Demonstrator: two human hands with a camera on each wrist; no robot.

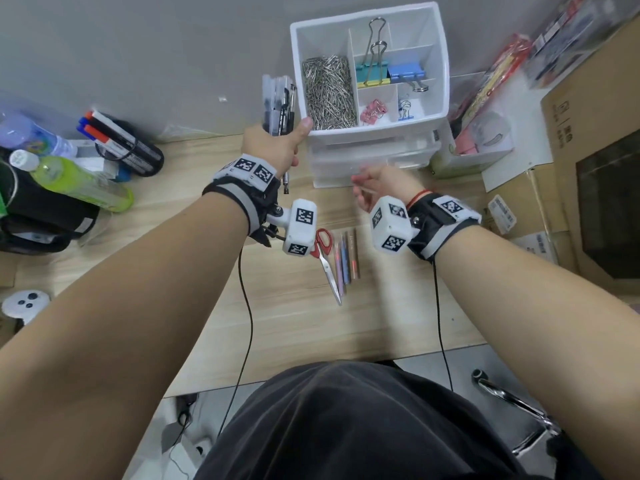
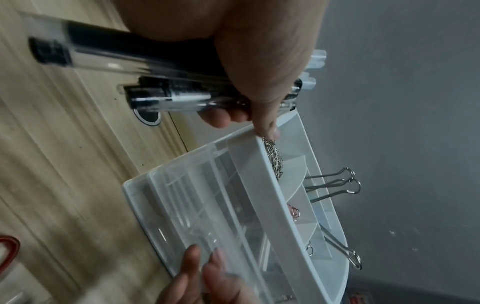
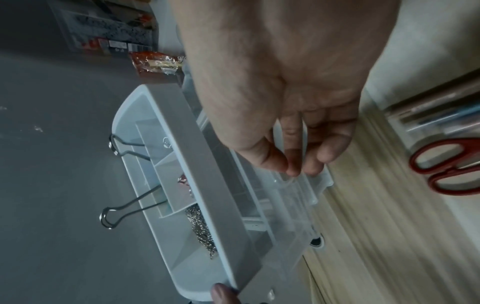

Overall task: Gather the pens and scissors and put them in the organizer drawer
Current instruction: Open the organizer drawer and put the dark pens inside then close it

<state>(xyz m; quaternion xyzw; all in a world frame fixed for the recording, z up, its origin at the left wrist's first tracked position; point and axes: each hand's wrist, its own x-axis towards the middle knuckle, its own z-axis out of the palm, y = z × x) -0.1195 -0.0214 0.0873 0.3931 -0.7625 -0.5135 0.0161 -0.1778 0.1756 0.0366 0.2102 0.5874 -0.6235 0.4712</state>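
My left hand grips a bundle of black pens upright at the left front corner of the white organizer; its thumb touches the top tray's rim. The left wrist view shows the same pens under that hand. My right hand pinches the front lip of a translucent drawer under the tray, and the drawer stands slightly out. Red-handled scissors and several coloured pens lie side by side on the desk, nearer me than the organizer.
The top tray holds paper clips and binder clips. Markers in a black holder and a green bottle stand at the left. Cardboard boxes crowd the right. A grey wall backs the desk.
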